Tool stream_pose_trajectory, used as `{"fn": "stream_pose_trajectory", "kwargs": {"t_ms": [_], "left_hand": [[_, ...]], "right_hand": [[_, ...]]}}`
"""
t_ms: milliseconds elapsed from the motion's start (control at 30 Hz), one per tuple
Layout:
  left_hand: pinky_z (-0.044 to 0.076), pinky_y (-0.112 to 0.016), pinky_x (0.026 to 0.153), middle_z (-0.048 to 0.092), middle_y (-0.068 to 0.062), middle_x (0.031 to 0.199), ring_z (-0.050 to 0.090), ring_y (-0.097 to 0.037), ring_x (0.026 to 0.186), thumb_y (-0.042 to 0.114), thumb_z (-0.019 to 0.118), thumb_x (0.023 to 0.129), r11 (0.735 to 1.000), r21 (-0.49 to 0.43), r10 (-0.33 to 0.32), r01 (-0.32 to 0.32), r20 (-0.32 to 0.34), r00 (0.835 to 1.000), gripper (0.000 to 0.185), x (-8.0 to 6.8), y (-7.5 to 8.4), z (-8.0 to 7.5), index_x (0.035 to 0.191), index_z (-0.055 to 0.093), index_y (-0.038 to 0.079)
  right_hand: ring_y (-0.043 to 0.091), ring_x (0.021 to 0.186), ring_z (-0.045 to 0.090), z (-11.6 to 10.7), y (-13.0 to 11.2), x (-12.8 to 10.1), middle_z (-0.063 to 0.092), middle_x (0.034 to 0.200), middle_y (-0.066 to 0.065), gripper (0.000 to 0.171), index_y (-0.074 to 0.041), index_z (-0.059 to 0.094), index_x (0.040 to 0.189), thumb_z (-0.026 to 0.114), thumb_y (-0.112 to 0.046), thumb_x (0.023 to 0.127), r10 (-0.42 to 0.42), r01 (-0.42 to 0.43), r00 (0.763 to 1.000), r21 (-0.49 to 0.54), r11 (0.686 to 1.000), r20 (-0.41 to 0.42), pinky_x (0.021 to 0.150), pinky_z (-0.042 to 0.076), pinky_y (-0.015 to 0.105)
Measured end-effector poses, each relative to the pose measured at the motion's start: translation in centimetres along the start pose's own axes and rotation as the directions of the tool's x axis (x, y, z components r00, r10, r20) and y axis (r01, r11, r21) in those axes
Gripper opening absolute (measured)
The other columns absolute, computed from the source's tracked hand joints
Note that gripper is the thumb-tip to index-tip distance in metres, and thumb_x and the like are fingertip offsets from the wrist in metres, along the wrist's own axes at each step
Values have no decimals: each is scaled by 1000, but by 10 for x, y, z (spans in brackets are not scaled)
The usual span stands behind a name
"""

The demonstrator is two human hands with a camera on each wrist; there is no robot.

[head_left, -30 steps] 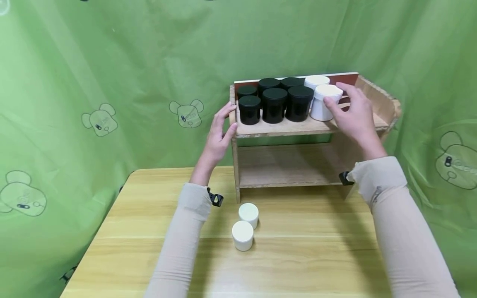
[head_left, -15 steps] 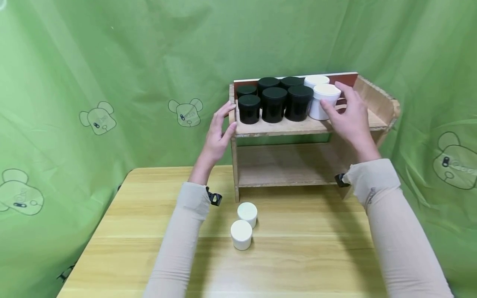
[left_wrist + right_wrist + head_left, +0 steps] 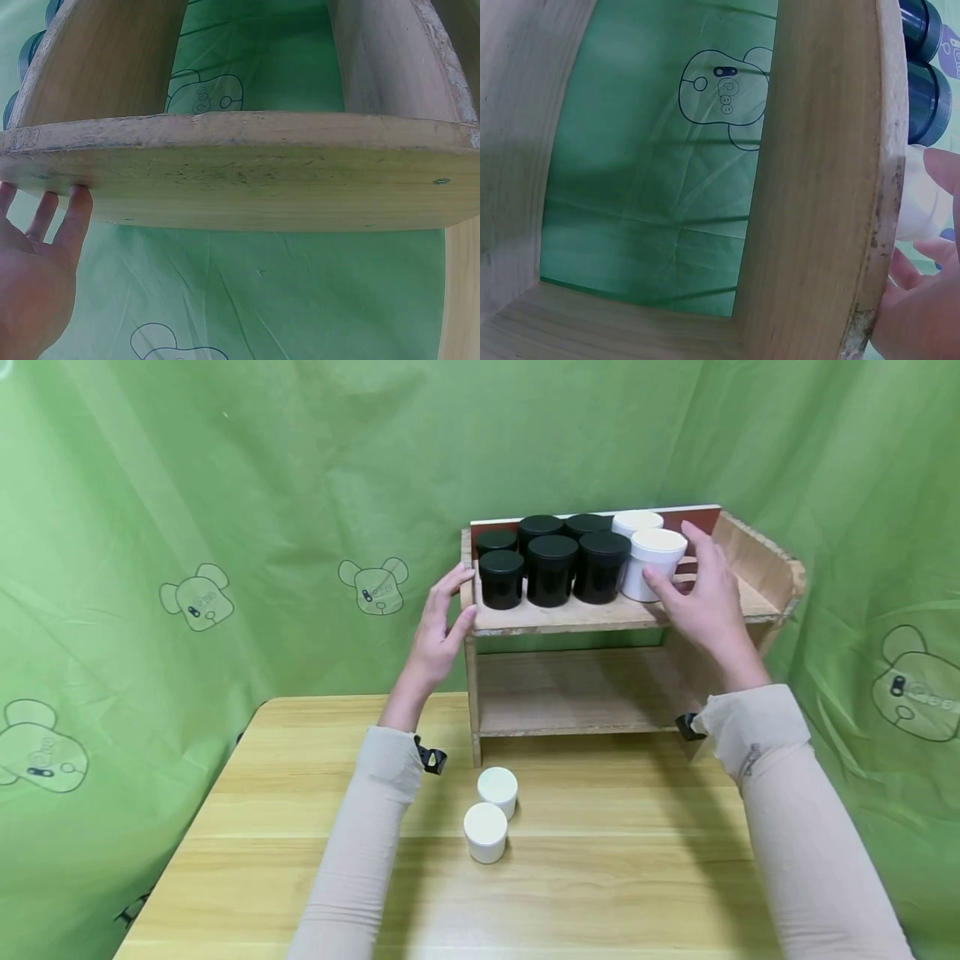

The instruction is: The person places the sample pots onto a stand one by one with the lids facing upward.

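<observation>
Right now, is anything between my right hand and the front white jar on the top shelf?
Nothing visible. The right hand is already against the front white jar. The black jars stand to its left, away from the hand.

Items obscured or cropped at the shelf

The right hand [image 3: 701, 593] covers the right flank of the front white jar [image 3: 652, 564], so contact there cannot be confirmed. The rear white jar [image 3: 636, 522] and the rear black jars [image 3: 540, 525] show lids only, their bodies masked by the front row. In the left wrist view the left hand [image 3: 34, 262] is cut by the frame edge. In the right wrist view the jars are cropped at the right edge.
</observation>
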State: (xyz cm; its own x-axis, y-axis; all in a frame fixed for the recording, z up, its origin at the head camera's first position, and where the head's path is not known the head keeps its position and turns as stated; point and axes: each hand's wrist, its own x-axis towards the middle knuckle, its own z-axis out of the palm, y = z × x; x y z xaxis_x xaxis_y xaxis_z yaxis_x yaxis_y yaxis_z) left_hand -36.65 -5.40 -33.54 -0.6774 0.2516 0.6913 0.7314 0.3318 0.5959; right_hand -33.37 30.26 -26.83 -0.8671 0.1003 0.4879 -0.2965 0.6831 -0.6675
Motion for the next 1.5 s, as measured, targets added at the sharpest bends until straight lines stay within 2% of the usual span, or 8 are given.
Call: {"fn": "stream_pose_trajectory", "kwargs": {"t_ms": [133,433,633,833,1033,1233,1333,1500], "left_hand": [[20,-42,130,27,0,171,24,-10,156,27,50,109,1000,0,1,-1,-2,1000,52,0,0,0,158,37,18],[20,-42,130,26,3,171,24,-10,156,29,50,109,1000,10,-15,15,11,1000,52,-1,0,-1,158,36,22],[21,-42,130,26,5,171,24,-8,156,31,49,109,1000,22,-19,19,20,1000,52,-1,-1,-3,158,36,24],[22,-46,129,27,3,170,25,-10,156,30,49,109,1000,29,-6,5,42,999,51,-1,0,-5,158,36,24],[26,-47,128,27,2,170,28,-12,154,31,50,108,999,47,2,-5,74,997,51,1,-2,-8,158,36,24],[31,-48,126,28,2,170,35,-17,151,29,51,108,998,62,22,-28,96,995,52,3,-2,-15,158,36,24],[31,-50,125,26,4,170,36,-17,150,30,51,108,997,70,21,-29,116,993,53,4,-3,-16,158,35,26],[30,-52,125,26,4,170,37,-17,149,30,52,108,997,67,32,-41,129,991,54,5,-5,-18,158,34,26]], "right_hand": [[38,127,55,-1,0,-3,40,154,19,79,-24,21,166,63,-40,101,16,-16,1000,21,1000,-13,111,51,41],[26,126,54,-3,5,-22,46,150,12,75,-26,29,163,68,-34,99,49,-42,995,79,996,-87,111,51,35],[11,118,55,-4,12,-43,53,136,1,68,-19,40,158,71,-23,98,-39,60,988,137,989,-149,106,51,25],[7,115,60,1,12,-65,62,125,-10,54,-10,52,150,69,-10,98,-124,162,981,278,947,-149,102,50,14],[10,115,63,17,10,-86,68,123,-6,43,0,59,142,64,2,99,-235,225,972,364,904,-18,102,50,12],[10,114,62,61,21,-106,67,125,9,44,-8,60,142,66,-2,99,-297,216,933,347,913,201,104,50,18],[19,114,63,89,29,-120,67,127,14,46,-9,59,143,68,-6,99,-311,201,893,330,922,326,104,54,31],[35,119,63,130,36,-142,64,131,16,52,-3,55,145,72,-16,97,-300,148,802,315,937,516,106,52,56]]}}
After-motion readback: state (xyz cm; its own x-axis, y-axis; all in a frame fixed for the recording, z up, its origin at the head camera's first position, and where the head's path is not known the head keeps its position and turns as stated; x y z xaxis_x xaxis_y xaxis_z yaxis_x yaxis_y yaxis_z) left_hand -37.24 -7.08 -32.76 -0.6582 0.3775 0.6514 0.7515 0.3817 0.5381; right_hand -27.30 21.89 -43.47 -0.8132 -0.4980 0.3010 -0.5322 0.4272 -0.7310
